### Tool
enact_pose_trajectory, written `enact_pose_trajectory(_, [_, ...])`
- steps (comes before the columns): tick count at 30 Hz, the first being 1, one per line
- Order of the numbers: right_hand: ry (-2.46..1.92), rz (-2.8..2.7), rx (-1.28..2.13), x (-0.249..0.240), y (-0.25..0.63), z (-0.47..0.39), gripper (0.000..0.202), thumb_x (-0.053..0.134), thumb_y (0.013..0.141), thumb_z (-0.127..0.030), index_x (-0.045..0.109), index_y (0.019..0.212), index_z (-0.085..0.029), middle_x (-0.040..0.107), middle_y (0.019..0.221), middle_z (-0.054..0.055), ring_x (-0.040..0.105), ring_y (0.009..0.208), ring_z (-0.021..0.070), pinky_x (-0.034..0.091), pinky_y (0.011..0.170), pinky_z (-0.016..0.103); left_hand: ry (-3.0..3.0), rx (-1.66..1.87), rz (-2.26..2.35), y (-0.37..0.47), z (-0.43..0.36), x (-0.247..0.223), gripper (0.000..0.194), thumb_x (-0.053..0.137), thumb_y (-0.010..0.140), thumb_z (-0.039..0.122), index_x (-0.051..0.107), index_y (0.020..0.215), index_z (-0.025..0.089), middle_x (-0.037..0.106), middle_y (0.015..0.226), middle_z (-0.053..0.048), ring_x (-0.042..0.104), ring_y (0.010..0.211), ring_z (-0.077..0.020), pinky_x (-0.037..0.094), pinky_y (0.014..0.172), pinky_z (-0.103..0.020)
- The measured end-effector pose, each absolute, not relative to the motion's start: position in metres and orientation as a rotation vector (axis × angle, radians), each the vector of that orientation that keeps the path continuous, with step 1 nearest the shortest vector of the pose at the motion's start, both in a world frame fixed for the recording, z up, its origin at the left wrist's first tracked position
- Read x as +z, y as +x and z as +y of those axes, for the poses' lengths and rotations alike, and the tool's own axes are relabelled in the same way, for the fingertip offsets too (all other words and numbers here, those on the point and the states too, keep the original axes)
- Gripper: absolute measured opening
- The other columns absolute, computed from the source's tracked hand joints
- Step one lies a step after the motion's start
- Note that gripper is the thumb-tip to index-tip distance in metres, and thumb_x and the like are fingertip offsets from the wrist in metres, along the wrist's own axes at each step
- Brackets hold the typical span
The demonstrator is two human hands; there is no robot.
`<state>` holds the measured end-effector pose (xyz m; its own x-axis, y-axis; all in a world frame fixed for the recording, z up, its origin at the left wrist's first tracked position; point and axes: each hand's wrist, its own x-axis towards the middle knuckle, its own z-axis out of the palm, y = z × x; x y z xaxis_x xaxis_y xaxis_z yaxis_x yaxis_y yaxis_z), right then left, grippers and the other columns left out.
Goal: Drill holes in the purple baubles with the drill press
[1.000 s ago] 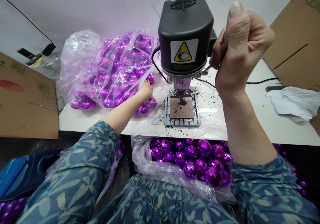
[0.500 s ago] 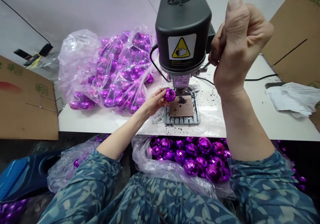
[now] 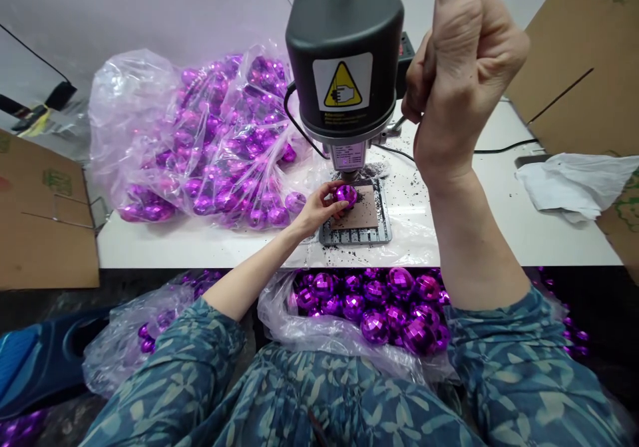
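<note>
Between the fingers of my left hand is a shiny purple faceted ball. It is over the brown board on the slotted metal base, just below the spindle of a black drill press. A warning label with a hand symbol is on the machine's front. Raised at the machine's right side, my right hand is closed around the end of its lever; the fist hides most of the grip. Dark shavings are scattered over the board and base.
A clear plastic bag of purple balls lies on the white table at left. Below the table's front edge is an open bag with several balls. White cloth or paper lies at right. Cardboard boxes flank the table.
My left hand has brought the ball from the board's left edge to under the spindle. My right hand stays on the lever. The whole view has shifted slightly.
</note>
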<state>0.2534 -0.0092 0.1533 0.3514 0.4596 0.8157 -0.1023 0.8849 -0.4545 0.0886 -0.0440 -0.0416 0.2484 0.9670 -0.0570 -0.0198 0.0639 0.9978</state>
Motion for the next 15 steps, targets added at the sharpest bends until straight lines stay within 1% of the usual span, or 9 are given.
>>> enact_pose_trajectory(2, [-0.302, -1.153, 0.380, 0.153, 0.254, -0.009, 0.052, 0.064, 0.079, -0.064, 0.033, 0.060, -0.027, 0.032, 0.045, -0.009, 0.022, 0.035, 0.0072, 0.020, 0.043, 0.034, 1.288, 0.973, 1.045, 0.090, -0.044, -0.043, 0.058, 0.089, 0.078, 0.037, 0.063, 0.127, 0.023, 0.073, 0.110, -0.006, 0.067, 0.073, -0.0127, 0.057, 0.060, -0.027])
enact_pose_trajectory(5, [-0.297, -1.163, 0.373, 0.153, 0.254, -0.008, 0.051, 0.063, 0.081, -0.063, 0.034, 0.060, -0.026, 0.032, 0.046, -0.009, 0.022, 0.036, 0.0066, 0.023, 0.046, 0.032, 1.363, 0.969, 1.051, 0.093, -0.046, -0.046, 0.061, 0.089, 0.077, 0.037, 0.062, 0.129, 0.022, 0.073, 0.109, -0.007, 0.067, 0.078, -0.0142, 0.055, 0.062, -0.026])
enact_pose_trajectory(7, [-0.322, -1.174, 0.354, 0.152, 0.254, -0.007, 0.052, 0.061, 0.082, -0.064, 0.033, 0.060, -0.026, 0.032, 0.046, -0.009, 0.022, 0.036, 0.0061, 0.025, 0.047, 0.032, 1.441, 0.974, 1.089, 0.094, -0.048, -0.048, 0.060, 0.088, 0.077, 0.037, 0.062, 0.130, 0.021, 0.071, 0.097, -0.004, 0.064, 0.074, -0.0133, 0.051, 0.061, -0.025])
enact_pose_trajectory(9, [-0.337, -1.182, 0.329, 0.152, 0.254, -0.007, 0.052, 0.059, 0.083, -0.065, 0.033, 0.060, -0.027, 0.032, 0.046, -0.009, 0.021, 0.035, 0.0062, 0.026, 0.046, 0.033, 1.538, 0.978, 1.164, 0.097, -0.052, -0.049, 0.060, 0.088, 0.077, 0.036, 0.062, 0.129, 0.020, 0.067, 0.084, 0.000, 0.058, 0.067, -0.0120, 0.047, 0.059, -0.024])
enact_pose_trajectory(10, [-0.350, -1.183, 0.315, 0.152, 0.254, -0.007, 0.052, 0.058, 0.083, -0.066, 0.032, 0.060, -0.027, 0.031, 0.046, -0.009, 0.020, 0.035, 0.0062, 0.026, 0.046, 0.033, 1.587, 0.983, 1.203, 0.098, -0.053, -0.049, 0.059, 0.089, 0.077, 0.036, 0.062, 0.128, 0.019, 0.065, 0.081, 0.001, 0.056, 0.066, -0.0118, 0.046, 0.059, -0.024])
enact_pose_trajectory(15, [-0.439, -1.174, 0.307, 0.152, 0.252, -0.011, 0.061, 0.054, 0.077, -0.077, 0.026, 0.060, -0.025, 0.029, 0.046, -0.009, 0.022, 0.036, 0.0056, 0.028, 0.045, 0.030, 1.691, 1.024, 1.257, 0.102, -0.055, -0.050, 0.057, 0.089, 0.077, 0.037, 0.063, 0.124, 0.019, 0.067, 0.090, -0.001, 0.059, 0.073, -0.0131, 0.050, 0.066, -0.026])
